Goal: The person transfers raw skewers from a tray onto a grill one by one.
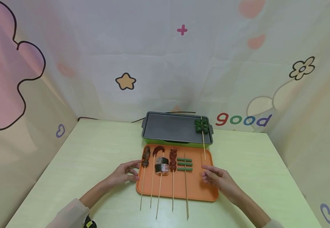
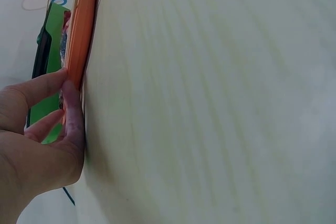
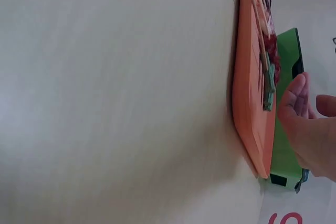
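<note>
My left hand (image 1: 123, 173) touches the left rim of an orange tray (image 1: 199, 190); in the left wrist view its fingertips rest against the tray's side (image 2: 83, 30). Above the tray's right part is my right hand (image 1: 220, 180), holding nothing, its fingers loosely bent. Just beyond its fingertips ends the stick of a green leafy vegetable skewer (image 1: 201, 126), which lies on the grill pan (image 1: 170, 126). On the tray lie a brown skewer (image 1: 146, 156), a curved dark-red skewer (image 1: 158, 150), a sliced fish-like skewer (image 1: 161, 166), a red meat skewer (image 1: 173, 160) and a green bean-like skewer (image 1: 184, 164).
The grill's green base (image 3: 286, 150) stands directly behind the tray. A black cord (image 1: 88, 118) runs along the table's back edge. Printed cloth (image 1: 165, 63) hangs behind and at both sides of the pale table (image 1: 108, 136). Several stick ends project over the tray's front rim.
</note>
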A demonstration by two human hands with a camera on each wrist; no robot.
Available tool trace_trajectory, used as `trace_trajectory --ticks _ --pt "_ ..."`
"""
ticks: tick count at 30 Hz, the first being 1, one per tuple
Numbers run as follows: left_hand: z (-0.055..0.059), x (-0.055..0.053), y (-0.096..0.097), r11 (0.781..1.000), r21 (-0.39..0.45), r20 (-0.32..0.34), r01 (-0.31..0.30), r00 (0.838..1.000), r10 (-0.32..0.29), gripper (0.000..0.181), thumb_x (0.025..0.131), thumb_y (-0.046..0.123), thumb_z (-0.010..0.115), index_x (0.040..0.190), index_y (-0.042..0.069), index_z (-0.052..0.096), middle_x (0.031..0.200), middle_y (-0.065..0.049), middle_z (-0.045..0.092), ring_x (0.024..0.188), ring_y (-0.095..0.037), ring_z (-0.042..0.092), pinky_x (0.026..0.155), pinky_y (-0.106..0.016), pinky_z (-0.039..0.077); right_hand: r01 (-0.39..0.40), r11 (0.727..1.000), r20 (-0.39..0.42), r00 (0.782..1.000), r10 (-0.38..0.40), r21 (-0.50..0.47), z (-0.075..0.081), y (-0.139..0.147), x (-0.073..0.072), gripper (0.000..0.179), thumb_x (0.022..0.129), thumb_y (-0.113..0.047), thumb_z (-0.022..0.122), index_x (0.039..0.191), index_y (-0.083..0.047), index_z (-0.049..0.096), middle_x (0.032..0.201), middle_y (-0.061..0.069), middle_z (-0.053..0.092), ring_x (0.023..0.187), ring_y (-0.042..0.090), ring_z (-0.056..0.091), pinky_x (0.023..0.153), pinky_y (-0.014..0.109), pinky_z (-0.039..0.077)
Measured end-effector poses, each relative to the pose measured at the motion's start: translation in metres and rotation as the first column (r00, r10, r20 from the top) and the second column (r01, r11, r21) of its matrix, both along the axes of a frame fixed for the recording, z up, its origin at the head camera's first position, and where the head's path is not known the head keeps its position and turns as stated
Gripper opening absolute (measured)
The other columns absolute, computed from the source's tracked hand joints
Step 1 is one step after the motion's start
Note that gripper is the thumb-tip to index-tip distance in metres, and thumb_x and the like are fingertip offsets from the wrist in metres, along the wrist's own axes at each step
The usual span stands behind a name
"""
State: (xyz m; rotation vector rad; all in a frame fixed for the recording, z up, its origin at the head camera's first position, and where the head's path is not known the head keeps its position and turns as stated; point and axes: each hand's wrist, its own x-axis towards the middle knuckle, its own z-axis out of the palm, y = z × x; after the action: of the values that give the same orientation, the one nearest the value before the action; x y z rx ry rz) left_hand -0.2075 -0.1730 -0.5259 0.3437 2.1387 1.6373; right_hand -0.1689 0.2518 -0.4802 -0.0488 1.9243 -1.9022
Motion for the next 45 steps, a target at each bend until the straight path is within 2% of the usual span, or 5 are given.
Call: trace_trajectory --ticks 7,16,27,36,45 --pt "0.001 0.000 0.000 1.000 0.007 -0.021 0.013 1.000 -0.013 0.068 0.093 0.002 0.070 0.154 -0.001 0.041 0.141 -0.029 0.051 0.101 -0.016 0.066 0.081 -0.023 0.051 -0.142 0.988 0.044 0.988 0.145 -0.052 -0.004 -0.009 0.029 0.058 0.108 -0.023 0.053 0.150 0.014 0.036 0.111 0.001 0.070 0.102 0.011 0.070 0.091 0.025 0.058" --pt "-0.001 -0.001 0.000 1.000 -0.002 -0.013 0.008 1.000 -0.008 0.068 0.093 0.002 0.070 0.154 0.000 0.042 0.142 -0.029 0.051 0.101 -0.016 0.067 0.085 -0.025 0.050 -0.216 0.972 0.082 0.971 0.223 -0.090 -0.010 -0.021 0.051 0.059 0.106 -0.022 0.055 0.149 0.015 0.037 0.114 0.006 0.070 0.104 0.014 0.071 0.091 0.026 0.058" --pt "-0.003 0.000 0.000 1.000 0.001 -0.017 0.002 1.000 -0.002 0.067 0.093 0.002 0.071 0.154 0.000 0.042 0.141 -0.028 0.052 0.102 -0.016 0.066 0.084 -0.023 0.049 -0.245 0.966 0.124 0.959 0.254 -0.081 -0.023 -0.030 0.057 0.057 0.105 -0.017 0.056 0.148 0.015 0.037 0.113 0.010 0.072 0.099 0.014 0.072 0.089 0.030 0.060" --pt "-0.003 0.000 0.001 1.000 -0.006 -0.017 -0.006 1.000 0.006 0.067 0.092 0.002 0.072 0.153 0.000 0.043 0.140 -0.028 0.053 0.100 -0.014 0.065 0.084 -0.021 0.049 -0.291 0.939 0.144 0.937 0.318 -0.182 -0.029 -0.036 0.062 0.070 0.105 -0.013 0.057 0.153 0.019 0.017 0.119 0.014 0.074 0.101 0.014 0.074 0.089 0.032 0.060" --pt "-0.003 0.001 0.000 1.000 -0.008 -0.020 -0.005 1.000 0.005 0.067 0.092 0.001 0.070 0.153 -0.001 0.043 0.141 -0.029 0.053 0.099 -0.013 0.066 0.084 -0.021 0.049 -0.272 0.954 0.118 0.951 0.287 -0.124 -0.026 -0.035 0.062 0.079 0.096 -0.005 0.068 0.152 0.019 0.019 0.108 0.002 0.073 0.101 0.011 0.071 0.089 0.026 0.059"
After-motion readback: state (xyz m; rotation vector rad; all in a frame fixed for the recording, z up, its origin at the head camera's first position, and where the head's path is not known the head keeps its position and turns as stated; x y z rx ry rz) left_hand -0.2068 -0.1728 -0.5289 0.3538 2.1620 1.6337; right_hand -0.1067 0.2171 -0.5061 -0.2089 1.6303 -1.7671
